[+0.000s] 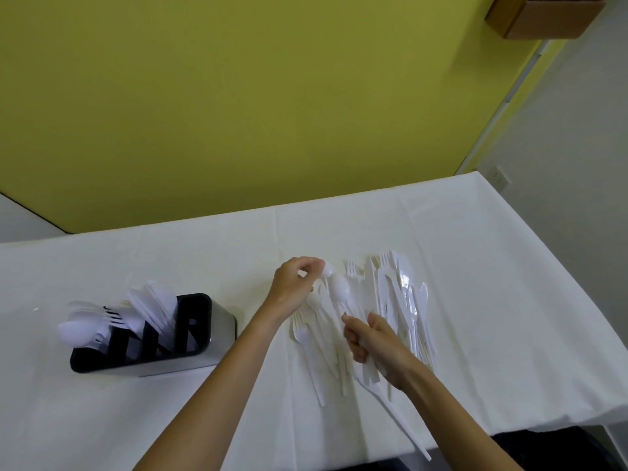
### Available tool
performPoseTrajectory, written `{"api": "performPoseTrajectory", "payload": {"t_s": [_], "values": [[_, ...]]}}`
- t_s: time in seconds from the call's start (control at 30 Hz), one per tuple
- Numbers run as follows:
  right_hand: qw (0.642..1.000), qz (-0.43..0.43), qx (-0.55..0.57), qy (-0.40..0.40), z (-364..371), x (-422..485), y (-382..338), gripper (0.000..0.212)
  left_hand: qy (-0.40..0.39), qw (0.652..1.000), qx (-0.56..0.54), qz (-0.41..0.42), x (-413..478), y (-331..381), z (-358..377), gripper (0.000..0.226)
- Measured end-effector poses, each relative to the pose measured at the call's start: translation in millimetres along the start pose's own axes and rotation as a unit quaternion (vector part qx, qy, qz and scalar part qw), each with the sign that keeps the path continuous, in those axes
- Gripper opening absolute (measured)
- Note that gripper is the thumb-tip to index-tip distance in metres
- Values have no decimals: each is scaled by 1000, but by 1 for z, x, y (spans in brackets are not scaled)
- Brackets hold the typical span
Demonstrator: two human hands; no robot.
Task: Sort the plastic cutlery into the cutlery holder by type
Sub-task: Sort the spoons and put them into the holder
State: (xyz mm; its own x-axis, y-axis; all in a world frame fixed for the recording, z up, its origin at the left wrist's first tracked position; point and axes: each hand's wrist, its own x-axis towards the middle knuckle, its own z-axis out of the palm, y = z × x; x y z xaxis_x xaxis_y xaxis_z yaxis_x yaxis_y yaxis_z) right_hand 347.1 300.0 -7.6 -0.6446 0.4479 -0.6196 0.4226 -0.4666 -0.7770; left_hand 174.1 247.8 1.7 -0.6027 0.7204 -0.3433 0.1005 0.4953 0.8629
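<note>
Bright even light, soft shadows, motion blur, wide-angle bowing

L hand (294,287) & R hand (377,345), arms outstretched, fingers curled

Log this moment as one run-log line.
left hand pinches spoon | right hand grips cutlery pieces | holder partly filled | pile on table

Two slim forearms (210,385), bare for all their visible length, bare left hand (289,287), bare right hand (377,345)
</note>
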Motion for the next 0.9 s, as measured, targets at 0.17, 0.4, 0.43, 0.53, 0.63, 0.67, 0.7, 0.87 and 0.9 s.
{"api": "performPoseTrajectory", "payload": {"t_s": [0.17, 0.4, 0.43, 0.53, 0.63, 0.67, 0.7, 0.87, 0.9], "values": [[993, -19, -58, 102, -26, -6, 0, 34, 11, 972, 215, -95, 35, 2, 26, 53], [977, -16, -12, 212, -66, -19, 11, 37, 33, 943, 322, -81, 61, 2, 50, 61], [977, -18, 0, 214, -71, -20, 11, 35, 45, 948, 305, -83, 62, 1, 50, 55], [977, -22, 4, 210, -81, -20, 13, 30, 72, 962, 250, -80, 63, -3, 49, 35], [981, -34, -21, 189, -83, -17, 9, 33, 106, 973, 201, -46, 55, 1, 45, 18], [982, -36, -34, 180, -82, -15, 7, 35, 116, 977, 176, -29, 51, 5, 43, 15], [984, -40, -44, 169, -79, -13, 4, 36, 117, 984, 136, -12, 46, 11, 42, 9], [994, -54, -30, 91, -60, -4, -6, 34, 6, 986, -152, -69, 15, 38, 35, 3], [996, -49, -24, 74, -56, -3, -8, 34, -11, 981, -177, -83, 10, 40, 32, 1]]}}
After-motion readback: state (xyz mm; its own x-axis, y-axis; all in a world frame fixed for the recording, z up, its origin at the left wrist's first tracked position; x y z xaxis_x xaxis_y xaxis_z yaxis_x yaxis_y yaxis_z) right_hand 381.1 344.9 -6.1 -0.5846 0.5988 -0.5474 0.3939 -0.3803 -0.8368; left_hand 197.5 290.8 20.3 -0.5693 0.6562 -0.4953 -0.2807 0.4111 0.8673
